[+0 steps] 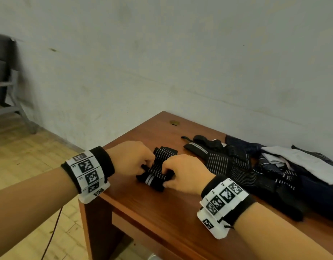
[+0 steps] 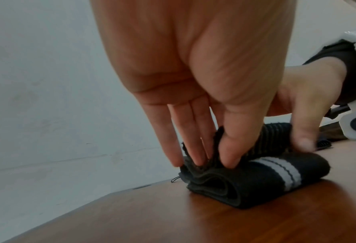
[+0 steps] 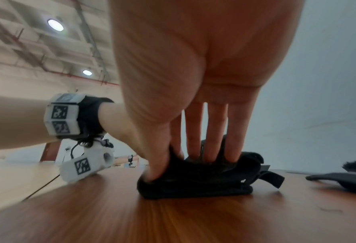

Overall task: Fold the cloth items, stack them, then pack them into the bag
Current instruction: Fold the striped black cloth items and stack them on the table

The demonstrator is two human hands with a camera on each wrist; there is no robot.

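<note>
This looks like a big work hall, not a home. A brown wooden desk stands against a plain grey-white wall. High above the desk is a bare ceiling with pipes and round lights. Left of the desk is pale tiled floor.

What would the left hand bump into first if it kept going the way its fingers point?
The left hand points straight down, fingertips already pinching the folded black striped cloth. It meets that cloth first, then the brown wooden table right beneath.
</note>
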